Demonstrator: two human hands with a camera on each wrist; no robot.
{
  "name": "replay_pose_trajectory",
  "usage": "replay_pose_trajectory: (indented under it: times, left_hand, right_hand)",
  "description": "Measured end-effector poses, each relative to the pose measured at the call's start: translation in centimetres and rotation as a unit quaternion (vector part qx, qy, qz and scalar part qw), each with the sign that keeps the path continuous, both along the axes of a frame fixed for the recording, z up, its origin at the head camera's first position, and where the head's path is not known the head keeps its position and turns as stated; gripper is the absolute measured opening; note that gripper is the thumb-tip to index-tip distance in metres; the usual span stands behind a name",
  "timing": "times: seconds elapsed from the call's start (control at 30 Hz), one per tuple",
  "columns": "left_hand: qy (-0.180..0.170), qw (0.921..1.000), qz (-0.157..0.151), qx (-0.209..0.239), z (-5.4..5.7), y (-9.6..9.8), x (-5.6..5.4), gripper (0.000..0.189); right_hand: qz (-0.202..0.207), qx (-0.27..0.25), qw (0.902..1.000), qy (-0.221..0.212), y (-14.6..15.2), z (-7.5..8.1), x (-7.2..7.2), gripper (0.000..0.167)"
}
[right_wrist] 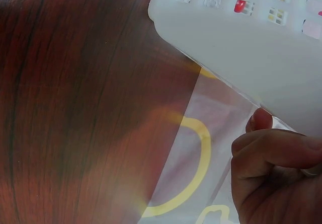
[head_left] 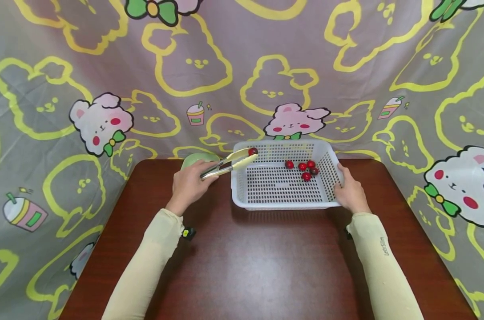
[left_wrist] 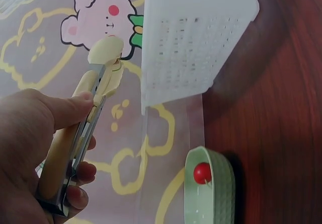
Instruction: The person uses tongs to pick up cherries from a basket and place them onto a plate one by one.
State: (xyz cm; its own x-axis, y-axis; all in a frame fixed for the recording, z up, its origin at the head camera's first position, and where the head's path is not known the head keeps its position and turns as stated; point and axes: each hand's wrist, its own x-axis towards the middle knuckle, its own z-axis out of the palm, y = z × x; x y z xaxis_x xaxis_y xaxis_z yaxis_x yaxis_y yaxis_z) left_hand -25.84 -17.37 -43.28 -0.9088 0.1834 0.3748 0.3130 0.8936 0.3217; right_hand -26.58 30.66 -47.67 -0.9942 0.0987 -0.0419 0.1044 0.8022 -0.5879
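My left hand (head_left: 191, 184) holds metal tongs (head_left: 222, 170) with cream-coloured tips. Between those tips sits a small round red fruit (head_left: 252, 151), above the left end of a white perforated basket (head_left: 282, 206); in the left wrist view the tips hide most of it. My right hand (head_left: 351, 191) grips the basket's right-hand rim, thumb on the inner side and fingers outside. Several more red fruits (head_left: 302, 166) lie in the right half of the basket. Behind my left hand, partly covered by it, stands a pale green bowl (left_wrist: 225, 183) with a red fruit (left_wrist: 202, 173) in it.
The dark reddish-brown table (head_left: 250, 262) carries the basket and the bowl. A grey curtain (head_left: 226, 40) with yellow outlines and cartoon animals hangs along the table's back edge and both sides, close behind the basket.
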Motion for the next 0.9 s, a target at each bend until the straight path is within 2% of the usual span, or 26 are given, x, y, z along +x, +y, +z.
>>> replay_pose_trajectory:
  times: [0.23,0.47,0.9]
  left_hand:
    - [0.008,0.9997,0.016,-0.013,-0.1,-1.6,0.1,0.042]
    - [0.013,0.9996,0.027,0.004,-0.3,-3.4,0.2,0.042]
    - [0.025,0.9973,0.069,0.001,-1.4,-6.8,-0.1,0.042]
  right_hand:
    - [0.004,0.002,1.0000,0.000,0.0,-0.2,0.1,0.070]
    - [0.000,0.000,1.0000,0.003,-0.1,-0.1,0.1,0.070]
    - [-0.003,0.003,1.0000,0.001,-0.3,0.1,0.0,0.070]
